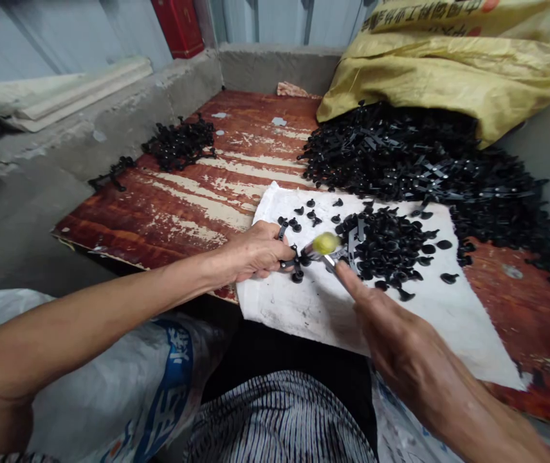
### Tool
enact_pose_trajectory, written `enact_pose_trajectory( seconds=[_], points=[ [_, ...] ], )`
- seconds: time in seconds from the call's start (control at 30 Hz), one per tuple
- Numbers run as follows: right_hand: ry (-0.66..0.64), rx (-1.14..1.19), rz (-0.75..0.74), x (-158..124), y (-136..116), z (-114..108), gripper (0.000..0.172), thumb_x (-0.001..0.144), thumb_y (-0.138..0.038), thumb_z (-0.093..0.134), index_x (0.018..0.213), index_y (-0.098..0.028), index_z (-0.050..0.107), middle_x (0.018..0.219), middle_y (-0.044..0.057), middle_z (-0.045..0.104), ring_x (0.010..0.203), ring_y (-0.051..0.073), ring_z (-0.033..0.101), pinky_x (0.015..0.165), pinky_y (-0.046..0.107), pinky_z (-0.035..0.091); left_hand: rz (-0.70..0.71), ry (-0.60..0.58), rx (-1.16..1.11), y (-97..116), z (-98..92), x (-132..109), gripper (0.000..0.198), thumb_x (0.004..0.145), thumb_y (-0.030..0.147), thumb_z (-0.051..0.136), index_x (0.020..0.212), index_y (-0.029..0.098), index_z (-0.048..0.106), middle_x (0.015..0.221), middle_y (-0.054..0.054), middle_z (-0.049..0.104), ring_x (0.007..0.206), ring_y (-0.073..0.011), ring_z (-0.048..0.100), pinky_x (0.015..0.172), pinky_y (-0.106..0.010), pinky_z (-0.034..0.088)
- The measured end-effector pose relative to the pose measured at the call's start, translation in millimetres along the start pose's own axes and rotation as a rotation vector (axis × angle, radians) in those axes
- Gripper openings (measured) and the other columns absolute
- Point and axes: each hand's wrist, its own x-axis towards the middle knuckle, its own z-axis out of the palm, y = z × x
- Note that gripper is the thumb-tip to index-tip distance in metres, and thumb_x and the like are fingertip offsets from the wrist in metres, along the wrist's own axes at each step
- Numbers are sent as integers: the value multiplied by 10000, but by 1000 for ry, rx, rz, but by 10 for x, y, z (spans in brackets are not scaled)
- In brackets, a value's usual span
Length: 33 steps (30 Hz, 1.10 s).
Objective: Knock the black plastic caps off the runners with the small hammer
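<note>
My left hand is closed around a black plastic part with round, stud-like ends. Gripped in my right hand is a small hammer, blurred by motion, with a metal shaft and a yellow-green end. The hammer's head is close to the black part; whether they touch I cannot tell. Under both hands lies a white cloth. A pile of loose black mushroom-shaped pieces covers its right half, beside a flat grey-black strip. Several more of these pieces lie scattered behind my left hand.
A large heap of black parts spills from a yellow woven sack at the back right. Smaller bunches of black parts sit at the left on the worn red board. A concrete ledge edges the back.
</note>
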Motion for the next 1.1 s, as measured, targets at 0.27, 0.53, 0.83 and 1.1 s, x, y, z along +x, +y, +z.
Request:
enact_pose_trajectory(
  seconds=[0.27,0.53,0.83,1.1],
  points=[
    [245,399,282,5,34,-42,468,941,-335,510,1408,-336,482,688,-12,595,420,121,530,322,218,465,171,-120,187,7,-179,-38,57,822,187,545,828,166,597,511,60,406,418,-58,334,382,-198,186],
    [189,669,387,20,169,95,461,929,-354,531,1385,-294,499,669,-29,566,373,96,479,287,205,430,302,19,333,23,-231,100,275,847,285,550,605,156,523,505,51,405,409,-36,251,410,-220,155],
    [178,734,437,28,185,82,493,912,-394,566,1393,-311,497,671,-35,564,406,95,483,286,189,430,362,2,501,63,-239,177,297,845,270,532,569,159,515,477,63,368,427,-52,269,437,-216,196],
    [181,762,449,-7,204,98,469,909,-386,580,1371,-337,517,683,-39,567,410,91,485,289,185,435,347,23,524,82,-231,169,294,854,252,518,577,154,521,477,68,364,426,-48,264,441,-210,208]
  ],
)
